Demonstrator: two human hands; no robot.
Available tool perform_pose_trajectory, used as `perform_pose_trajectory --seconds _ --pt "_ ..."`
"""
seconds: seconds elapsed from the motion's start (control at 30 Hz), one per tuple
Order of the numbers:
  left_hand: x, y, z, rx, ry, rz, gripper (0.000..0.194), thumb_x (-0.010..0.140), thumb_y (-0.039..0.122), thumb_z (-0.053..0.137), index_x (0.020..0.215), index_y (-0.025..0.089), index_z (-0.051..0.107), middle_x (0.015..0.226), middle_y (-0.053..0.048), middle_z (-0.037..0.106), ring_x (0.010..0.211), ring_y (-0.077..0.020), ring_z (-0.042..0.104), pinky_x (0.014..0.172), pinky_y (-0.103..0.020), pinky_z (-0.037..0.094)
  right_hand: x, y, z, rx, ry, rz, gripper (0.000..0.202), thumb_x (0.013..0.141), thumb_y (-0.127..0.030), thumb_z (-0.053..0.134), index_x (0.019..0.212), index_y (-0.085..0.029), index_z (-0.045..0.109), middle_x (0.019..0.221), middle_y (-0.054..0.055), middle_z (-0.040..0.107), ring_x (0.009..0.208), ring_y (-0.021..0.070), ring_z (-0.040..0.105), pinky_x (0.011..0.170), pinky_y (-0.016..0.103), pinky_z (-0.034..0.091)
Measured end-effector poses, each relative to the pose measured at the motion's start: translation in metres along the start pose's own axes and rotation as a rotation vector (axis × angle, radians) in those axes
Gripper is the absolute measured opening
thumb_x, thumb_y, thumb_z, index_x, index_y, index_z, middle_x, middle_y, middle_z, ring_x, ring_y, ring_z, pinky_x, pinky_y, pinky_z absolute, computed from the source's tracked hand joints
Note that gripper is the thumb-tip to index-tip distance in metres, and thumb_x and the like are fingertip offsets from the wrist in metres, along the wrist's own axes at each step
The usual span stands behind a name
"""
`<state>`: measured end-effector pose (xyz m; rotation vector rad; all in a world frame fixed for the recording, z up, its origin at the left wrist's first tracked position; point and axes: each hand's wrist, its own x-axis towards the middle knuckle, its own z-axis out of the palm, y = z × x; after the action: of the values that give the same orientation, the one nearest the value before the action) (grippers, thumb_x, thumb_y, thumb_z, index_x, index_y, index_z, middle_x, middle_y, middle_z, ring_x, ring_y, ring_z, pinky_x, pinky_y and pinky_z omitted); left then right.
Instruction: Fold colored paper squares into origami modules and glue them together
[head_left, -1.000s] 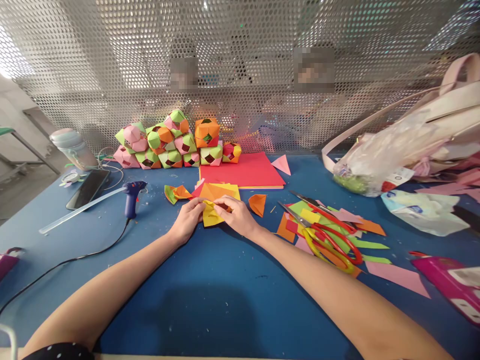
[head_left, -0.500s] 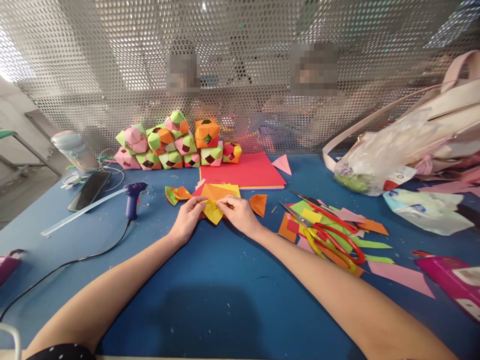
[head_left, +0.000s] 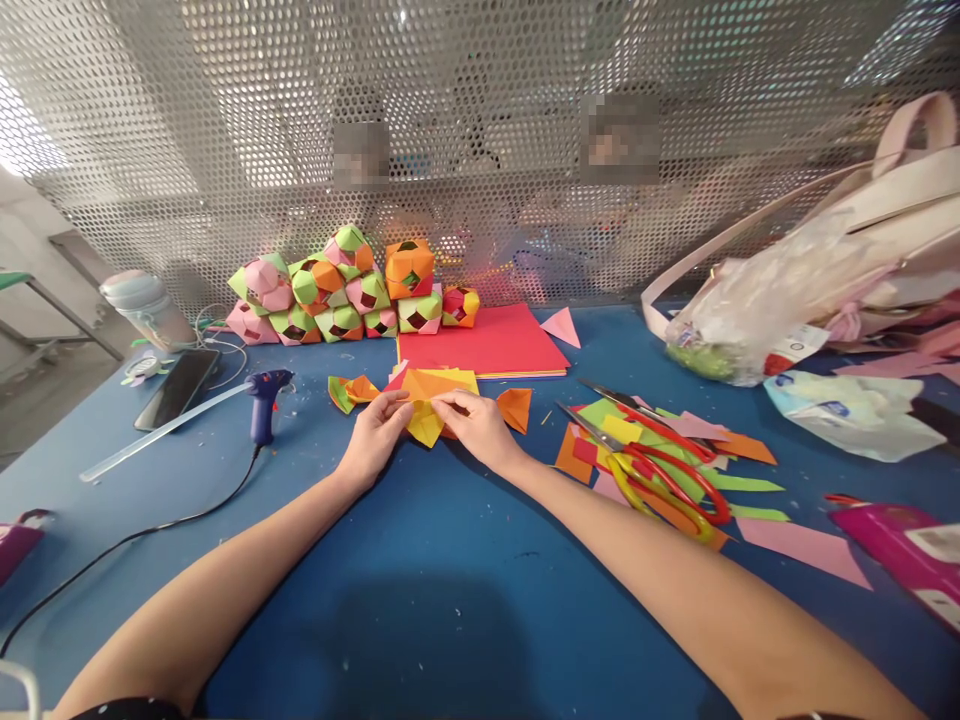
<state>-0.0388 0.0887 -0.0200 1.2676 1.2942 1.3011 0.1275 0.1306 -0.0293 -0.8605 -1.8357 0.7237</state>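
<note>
A folded yellow paper piece is between my two hands, just in front of other yellow and orange paper. My left hand pinches its left side, thumb against fingers. From the right, my right hand pinches the same piece near its top edge. Beside my left hand lie folded green and orange paper pieces. An orange folded piece rests just past my right hand. Behind the hands is a stack of coloured paper, red on top.
Folded paper balls are stacked along the perforated metal screen. A blue glue gun with its cord and a phone lie left. Scissors rest on paper scraps at right, near a bag. Two people are behind the screen.
The view has shifted slightly. Both hands keep their pinch on the yellow paper, with hardly any visible movement of the fingers.
</note>
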Motion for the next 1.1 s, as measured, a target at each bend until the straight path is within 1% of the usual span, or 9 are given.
perform_pose_trajectory --seconds 0.1,0.23,0.37,0.47,0.53,0.63,0.77,0.93,1.1 --pt "0.000 0.002 0.002 -0.026 -0.032 -0.007 0.041 0.076 0.036 0.062 0.110 0.013 0.058 0.091 -0.006 0.067 0.083 -0.0176 0.061 0.075 -0.028 0.048 0.000 0.000 -0.001 0.020 0.011 0.046 0.025 0.086 -0.035 0.050 0.087 -0.017 0.068 0.087 0.005 0.071 0.079 0.0190 0.066 0.071 0.028 0.051" --pt "0.000 0.000 0.002 -0.057 -0.087 -0.009 0.042 0.071 0.020 0.058 0.113 0.014 0.059 0.101 -0.009 0.067 0.092 -0.0198 0.061 0.078 -0.029 0.048 0.001 0.001 -0.001 0.023 0.015 0.060 0.027 0.087 -0.036 0.049 0.088 -0.018 0.068 0.089 0.005 0.071 0.082 0.0196 0.067 0.074 0.028 0.052" --pt "0.002 -0.007 0.000 -0.057 -0.075 -0.013 0.043 0.067 0.012 0.054 0.109 0.014 0.061 0.099 -0.008 0.068 0.088 -0.0183 0.062 0.076 -0.028 0.048 0.002 0.002 -0.001 0.000 0.013 0.021 0.025 0.088 -0.034 0.048 0.093 -0.018 0.066 0.089 0.005 0.070 0.079 0.0180 0.066 0.073 0.029 0.053" --pt "0.004 -0.009 -0.002 -0.042 -0.025 -0.013 0.034 0.070 0.016 0.057 0.103 0.014 0.063 0.091 -0.005 0.068 0.077 -0.0151 0.062 0.071 -0.026 0.047 0.000 0.002 0.001 -0.028 -0.021 -0.064 0.023 0.086 -0.027 0.050 0.104 -0.019 0.063 0.091 0.006 0.066 0.079 0.0169 0.064 0.073 0.029 0.053" --pt "0.005 -0.008 -0.003 -0.043 -0.007 -0.013 0.030 0.072 0.024 0.060 0.101 0.014 0.063 0.084 -0.003 0.067 0.072 -0.0143 0.061 0.068 -0.025 0.047 -0.002 0.002 0.003 -0.043 -0.082 -0.151 0.030 0.084 -0.019 0.050 0.112 -0.021 0.060 0.100 0.006 0.063 0.089 0.0174 0.062 0.080 0.030 0.052" --pt "0.005 -0.005 -0.003 -0.058 -0.022 -0.011 0.031 0.073 0.032 0.063 0.098 0.014 0.063 0.083 -0.003 0.068 0.074 -0.0154 0.061 0.070 -0.026 0.047 -0.004 0.003 0.004 -0.065 -0.193 -0.270 0.043 0.083 -0.009 0.045 0.121 -0.026 0.054 0.111 0.006 0.059 0.102 0.0176 0.058 0.088 0.032 0.049" --pt "0.005 -0.002 -0.002 -0.069 -0.047 -0.016 0.027 0.074 0.034 0.063 0.091 0.013 0.066 0.084 -0.004 0.069 0.076 -0.0164 0.062 0.072 -0.026 0.047 -0.001 0.006 -0.002 -0.103 -0.271 -0.319 0.039 0.084 -0.009 0.045 0.117 -0.027 0.059 0.109 0.007 0.061 0.099 0.0207 0.058 0.088 0.039 0.047" --pt "0.008 -0.005 -0.002 -0.062 -0.089 -0.038 0.025 0.075 0.030 0.060 0.093 0.013 0.066 0.082 -0.004 0.069 0.075 -0.0158 0.062 0.070 -0.025 0.046 0.003 0.006 -0.011 -0.073 -0.251 -0.234 0.028 0.085 -0.015 0.047 0.107 -0.023 0.063 0.103 0.007 0.065 0.096 0.0224 0.058 0.090 0.041 0.043" --pt "0.009 -0.008 -0.002 -0.022 -0.110 -0.030 0.024 0.074 0.023 0.059 0.096 0.014 0.064 0.084 -0.004 0.069 0.075 -0.0147 0.062 0.070 -0.025 0.047 0.008 0.001 -0.012 0.055 -0.123 0.013 0.022 0.087 -0.027 0.047 0.101 -0.019 0.062 0.094 0.007 0.067 0.085 0.0204 0.062 0.078 0.034 0.047"
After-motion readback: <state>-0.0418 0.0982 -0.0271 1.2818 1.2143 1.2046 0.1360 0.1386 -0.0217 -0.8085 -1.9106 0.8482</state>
